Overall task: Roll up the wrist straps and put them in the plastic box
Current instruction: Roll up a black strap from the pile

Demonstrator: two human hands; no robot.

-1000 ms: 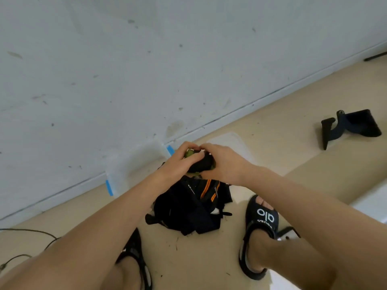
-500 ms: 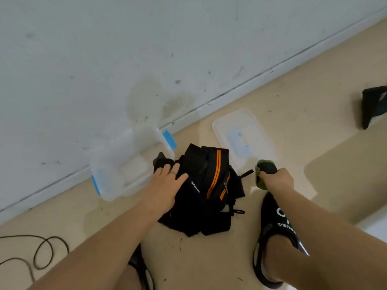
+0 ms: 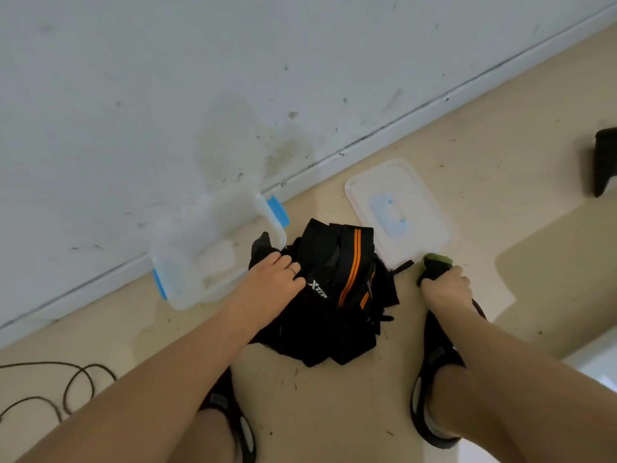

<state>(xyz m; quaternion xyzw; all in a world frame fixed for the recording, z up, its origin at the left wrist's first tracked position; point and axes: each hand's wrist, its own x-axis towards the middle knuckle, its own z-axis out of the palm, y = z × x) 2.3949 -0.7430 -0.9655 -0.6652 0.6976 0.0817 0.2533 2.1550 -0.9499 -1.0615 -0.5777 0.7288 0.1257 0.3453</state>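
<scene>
A heap of black wrist straps (image 3: 337, 295), one with orange stripes, lies on the floor between my feet. My left hand (image 3: 272, 279) rests on the heap's left side, fingers bent onto the black fabric. My right hand (image 3: 445, 289) grips a rolled-up black and green strap (image 3: 434, 267), held low just right of the heap. The clear plastic box (image 3: 187, 262) with blue clips stands open against the wall, left of the heap.
The box's white lid (image 3: 420, 208) lies flat on the floor beyond the heap. A black object (image 3: 604, 162) sits at the far right. A dark cable (image 3: 66, 385) loops on the floor at the left. My sandalled feet flank the heap.
One second ago both hands held the roll together above the heap. Since then they parted: the right carried the roll to the right, the left dropped onto the heap.
</scene>
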